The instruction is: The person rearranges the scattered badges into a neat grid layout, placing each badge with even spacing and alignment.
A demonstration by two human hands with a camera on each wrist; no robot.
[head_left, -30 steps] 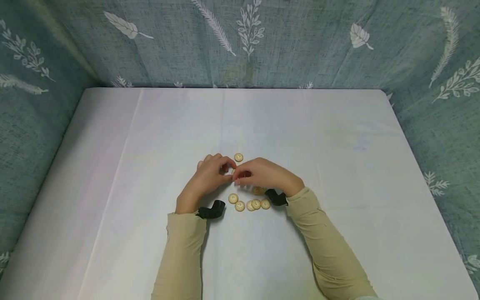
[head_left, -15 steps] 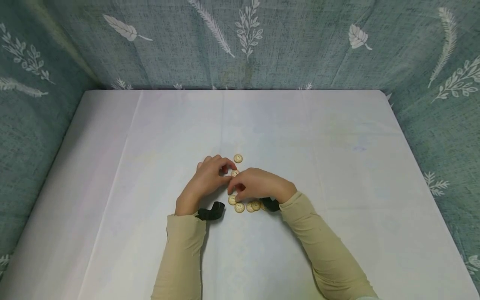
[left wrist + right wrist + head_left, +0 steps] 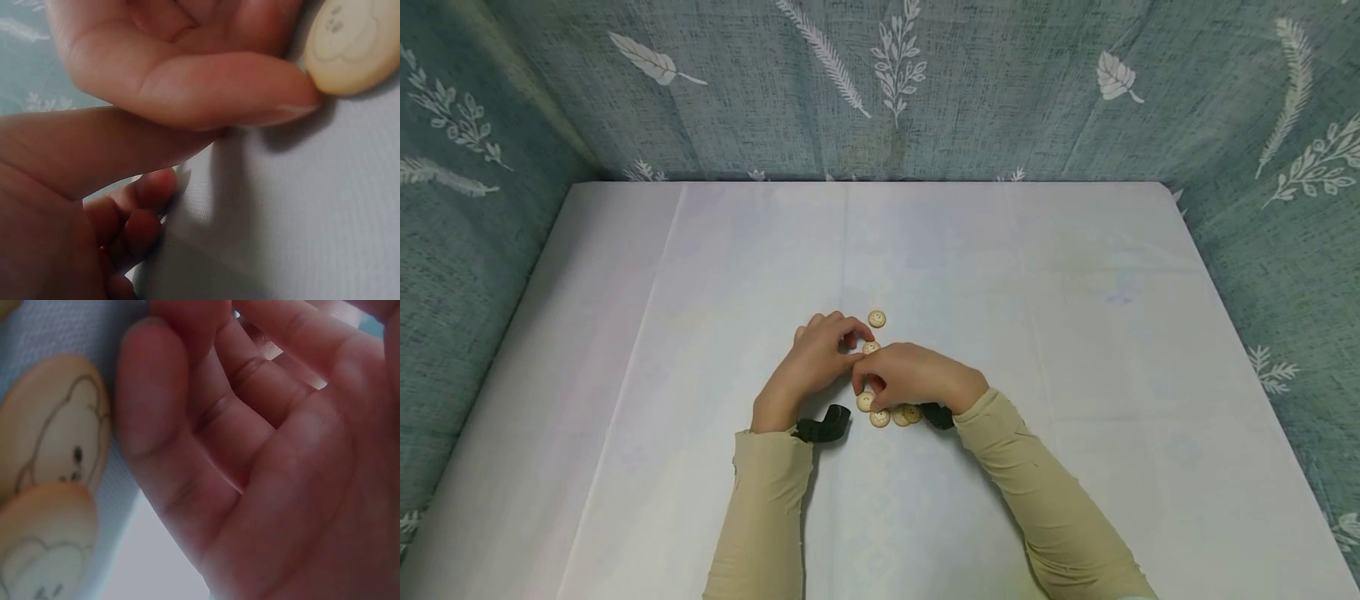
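A white-topped table (image 3: 1075, 292) is standing in a curtained nook. Behind its far edge a grey-green back curtain (image 3: 985, 83) is hanging, while a left curtain (image 3: 460, 275) and a right curtain (image 3: 1262, 275) are flanking its sides. White leaf prints (image 3: 658, 67) are dotting the fabric. A long crease (image 3: 638, 333) is running down the table's left part, and faint shade is dimming its far left corner.

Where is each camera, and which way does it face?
Head: on the head, facing forward and down at the white table; left hand, right hand and sleeves show.
Left wrist: on that wrist, facing fingers close up, with one disc upper right.
Right wrist: on that wrist, facing palm and fingers, overlapping discs at left.
Shared: head and right wrist both show the right hand and discs.
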